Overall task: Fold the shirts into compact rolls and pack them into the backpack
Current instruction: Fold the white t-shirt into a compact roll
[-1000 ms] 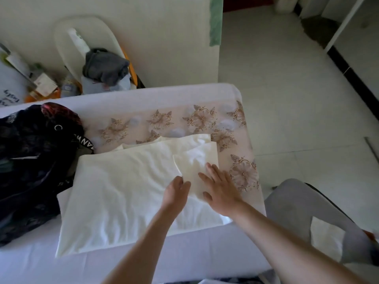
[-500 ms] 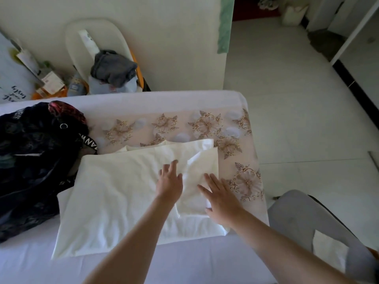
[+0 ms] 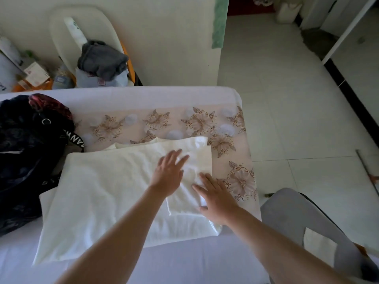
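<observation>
A white shirt (image 3: 102, 197) lies spread flat on the bed, its right sleeve folded inward over the body. My left hand (image 3: 169, 173) rests flat on the folded sleeve, fingers apart and pointing away from me. My right hand (image 3: 217, 195) presses flat on the shirt's right edge, just beside the left hand. Neither hand holds anything. A dark patterned backpack (image 3: 26, 156) with a lettered strap lies at the left side of the bed, touching the shirt's left edge.
The bed (image 3: 184, 99) has a white sheet and a floral runner (image 3: 205, 124) across the far part. Behind it stand a white chair with grey clothes (image 3: 102, 60) and clutter. A grey seat (image 3: 307, 232) sits at my right. Tiled floor lies to the right.
My left hand has slid away from me, up along the folded sleeve, with its fingers spreading flat. My right hand has stayed on the shirt's right edge.
</observation>
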Action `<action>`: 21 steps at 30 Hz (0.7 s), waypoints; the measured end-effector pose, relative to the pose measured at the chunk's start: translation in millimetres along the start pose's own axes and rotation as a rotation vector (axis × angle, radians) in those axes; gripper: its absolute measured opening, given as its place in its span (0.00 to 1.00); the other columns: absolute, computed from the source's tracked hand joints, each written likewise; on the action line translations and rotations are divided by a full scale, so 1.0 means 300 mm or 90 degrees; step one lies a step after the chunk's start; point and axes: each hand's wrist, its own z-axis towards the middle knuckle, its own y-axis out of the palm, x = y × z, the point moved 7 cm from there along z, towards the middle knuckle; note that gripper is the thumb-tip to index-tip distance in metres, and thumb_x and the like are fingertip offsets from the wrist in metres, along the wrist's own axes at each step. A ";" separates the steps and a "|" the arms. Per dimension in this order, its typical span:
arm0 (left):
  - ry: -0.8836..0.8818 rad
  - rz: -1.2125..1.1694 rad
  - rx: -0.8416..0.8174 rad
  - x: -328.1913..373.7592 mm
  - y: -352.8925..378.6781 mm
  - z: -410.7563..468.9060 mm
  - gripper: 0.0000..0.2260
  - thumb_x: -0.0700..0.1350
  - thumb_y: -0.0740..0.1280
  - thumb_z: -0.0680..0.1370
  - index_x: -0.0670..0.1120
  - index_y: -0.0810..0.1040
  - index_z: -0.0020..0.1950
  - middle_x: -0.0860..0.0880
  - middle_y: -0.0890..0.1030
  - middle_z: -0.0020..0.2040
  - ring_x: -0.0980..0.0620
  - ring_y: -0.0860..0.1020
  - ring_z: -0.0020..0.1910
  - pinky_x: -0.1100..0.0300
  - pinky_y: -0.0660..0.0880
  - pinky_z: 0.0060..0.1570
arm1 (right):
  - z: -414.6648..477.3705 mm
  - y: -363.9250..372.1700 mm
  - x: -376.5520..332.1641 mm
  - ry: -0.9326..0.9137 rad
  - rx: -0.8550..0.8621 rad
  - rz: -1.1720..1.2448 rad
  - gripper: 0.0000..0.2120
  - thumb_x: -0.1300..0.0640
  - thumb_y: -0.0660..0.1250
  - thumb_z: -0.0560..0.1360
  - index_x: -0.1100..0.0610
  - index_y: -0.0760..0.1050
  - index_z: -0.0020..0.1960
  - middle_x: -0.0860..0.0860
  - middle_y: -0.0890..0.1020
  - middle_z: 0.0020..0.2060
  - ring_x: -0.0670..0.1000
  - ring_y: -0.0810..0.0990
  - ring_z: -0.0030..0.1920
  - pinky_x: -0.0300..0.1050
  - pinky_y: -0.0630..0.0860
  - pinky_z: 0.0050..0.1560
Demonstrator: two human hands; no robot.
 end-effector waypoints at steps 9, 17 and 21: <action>0.296 0.095 -0.050 0.301 0.008 0.102 0.32 0.33 0.60 0.71 0.48 0.66 0.76 0.45 0.65 0.77 0.45 0.65 0.75 0.49 0.66 0.72 | -0.049 -0.058 0.068 0.138 0.217 0.086 0.16 0.58 0.67 0.75 0.52 0.75 0.62 0.51 0.78 0.59 0.56 0.78 0.58 0.51 0.76 0.57; 0.446 0.346 -0.073 0.286 -0.034 0.154 0.09 0.42 0.70 0.63 0.54 0.82 0.39 0.55 0.79 0.38 0.52 0.78 0.41 0.59 0.70 0.42 | -0.075 -0.074 0.115 0.293 0.109 0.157 0.19 0.43 0.63 0.77 0.50 0.73 0.65 0.48 0.77 0.59 0.53 0.75 0.60 0.47 0.74 0.56; 0.381 0.310 0.004 0.163 -0.138 0.128 0.15 0.35 0.71 0.62 0.49 0.85 0.44 0.50 0.82 0.49 0.49 0.78 0.37 0.58 0.72 0.31 | -0.062 -0.104 0.031 0.295 0.078 0.229 0.13 0.45 0.64 0.75 0.54 0.73 0.41 0.47 0.78 0.38 0.51 0.78 0.41 0.46 0.72 0.38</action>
